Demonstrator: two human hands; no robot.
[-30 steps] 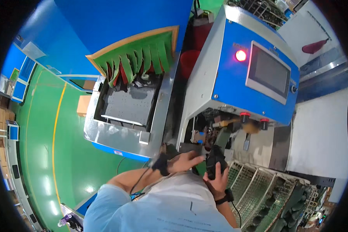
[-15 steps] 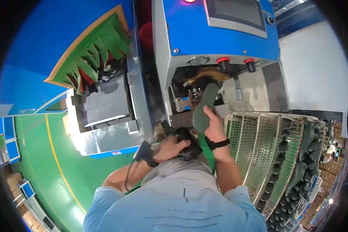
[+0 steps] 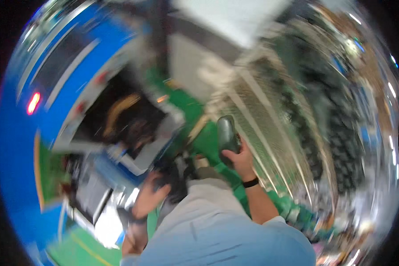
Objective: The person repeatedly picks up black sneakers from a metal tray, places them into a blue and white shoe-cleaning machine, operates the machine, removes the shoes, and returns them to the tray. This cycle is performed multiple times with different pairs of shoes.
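Note:
Blur from head motion smears much of the view. My right hand (image 3: 240, 160), with a black band at the wrist, grips the lower end of a dark green shoe last (image 3: 227, 135). The last stands nearly upright, its rounded end up, beside the wire rack. At the lower middle, my left hand (image 3: 149, 197) is closed on a black piece that looks like a shoe upper (image 3: 176, 178), close to my body. Its fingertips are partly smeared, and the black piece's outline is hard to make out.
A blue machine (image 3: 86, 53) with a dark opening stands at the left. To the right, a pale wire rack (image 3: 257, 115) carries several dark lasts (image 3: 346, 133). Green floor (image 3: 86, 246) with a yellow line shows at the lower left.
My view has swung right, so the machine now lies left and the rack nearer the middle. The last has moved from in front of the machine opening to beside the rack.

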